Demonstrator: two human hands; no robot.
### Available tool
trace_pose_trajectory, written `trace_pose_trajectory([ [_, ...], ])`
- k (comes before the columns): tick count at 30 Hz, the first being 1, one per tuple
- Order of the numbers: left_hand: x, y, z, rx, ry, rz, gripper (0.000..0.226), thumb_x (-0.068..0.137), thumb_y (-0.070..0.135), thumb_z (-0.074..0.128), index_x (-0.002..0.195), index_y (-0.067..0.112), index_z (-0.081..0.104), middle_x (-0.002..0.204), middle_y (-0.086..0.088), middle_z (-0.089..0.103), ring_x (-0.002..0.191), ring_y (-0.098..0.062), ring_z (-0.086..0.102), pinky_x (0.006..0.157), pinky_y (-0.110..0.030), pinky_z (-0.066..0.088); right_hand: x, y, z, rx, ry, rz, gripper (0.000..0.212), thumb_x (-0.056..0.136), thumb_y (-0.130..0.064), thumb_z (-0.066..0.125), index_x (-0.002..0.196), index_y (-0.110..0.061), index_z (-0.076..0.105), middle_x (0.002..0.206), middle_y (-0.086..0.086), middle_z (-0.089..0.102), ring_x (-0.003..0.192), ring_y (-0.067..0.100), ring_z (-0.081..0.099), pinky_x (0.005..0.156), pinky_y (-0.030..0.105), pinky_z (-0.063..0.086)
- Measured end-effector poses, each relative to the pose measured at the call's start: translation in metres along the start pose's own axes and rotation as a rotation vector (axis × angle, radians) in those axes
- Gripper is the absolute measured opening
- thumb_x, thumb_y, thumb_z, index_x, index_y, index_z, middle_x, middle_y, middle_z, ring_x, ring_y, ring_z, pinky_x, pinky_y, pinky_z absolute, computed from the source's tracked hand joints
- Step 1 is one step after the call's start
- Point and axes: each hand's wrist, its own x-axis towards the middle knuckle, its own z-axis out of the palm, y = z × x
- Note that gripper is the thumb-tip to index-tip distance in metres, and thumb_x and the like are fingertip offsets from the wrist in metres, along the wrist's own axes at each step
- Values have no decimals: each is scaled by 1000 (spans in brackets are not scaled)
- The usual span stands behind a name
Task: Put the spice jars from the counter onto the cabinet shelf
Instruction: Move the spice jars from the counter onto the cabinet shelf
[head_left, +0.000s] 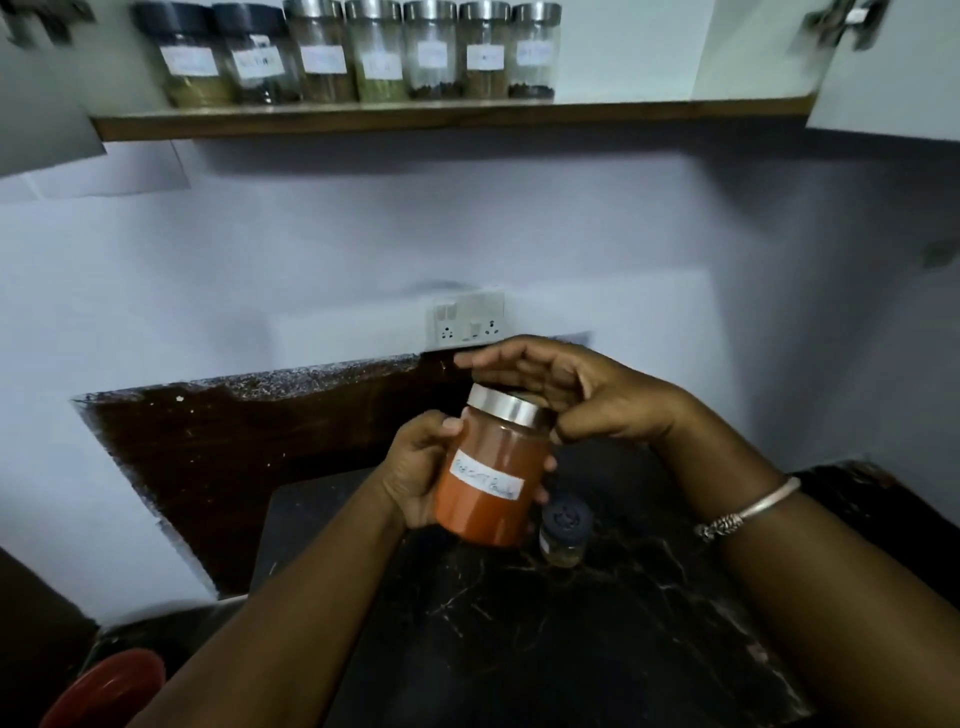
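The left hand (415, 478) has its grip round a jar (488, 483) of orange-red powder and holds it, tilted a bit, above the dark table (571, 649). The jar has a silver lid (506, 405) and a white label. The right hand (571, 395) curves over the lid with a wide, loose grip, its thumb just beside the lid's edge. A small jar (563, 530) with a dark top stands on the table just beside the held jar. High up, seven jars (363, 57) stand in a row on the cabinet shelf (415, 117).
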Motion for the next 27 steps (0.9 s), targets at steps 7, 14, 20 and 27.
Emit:
trace_pose_trajectory([
  [7, 16, 25, 67, 230, 392, 311, 94, 42, 44, 89, 124, 5, 65, 101, -21, 73, 89, -34, 71, 78, -43, 59, -9, -1, 60, 59, 822, -229, 57, 86, -12, 56, 141, -28, 53, 136, -14, 62, 123, -3, 60, 90, 21, 56],
  [14, 34, 44, 95, 255, 423, 430, 76, 60, 40, 65, 126, 2, 62, 100, -19, 72, 86, -31, 72, 71, -39, 61, -5, -22, 74, 98, 935, -301, 53, 96, -41, 43, 148, -45, 39, 127, -48, 54, 119, -16, 57, 84, 9, 53],
  [20, 51, 64, 109, 271, 360, 493, 114, 39, 50, 88, 135, -2, 56, 109, -24, 68, 92, -36, 69, 77, -43, 59, -11, -39, 59, 53, 884, -243, 70, 89, -39, 64, 147, -63, 33, 133, -47, 47, 123, -7, 58, 84, 17, 57],
  [27, 100, 132, 130, 365, 212, 557, 108, 50, 46, 88, 140, -2, 51, 111, -27, 69, 94, -39, 71, 77, -49, 61, 0, -77, 1, -360, 984, -193, 98, 73, -49, 71, 146, -71, 9, 133, -35, 45, 109, -15, 57, 77, 12, 57],
])
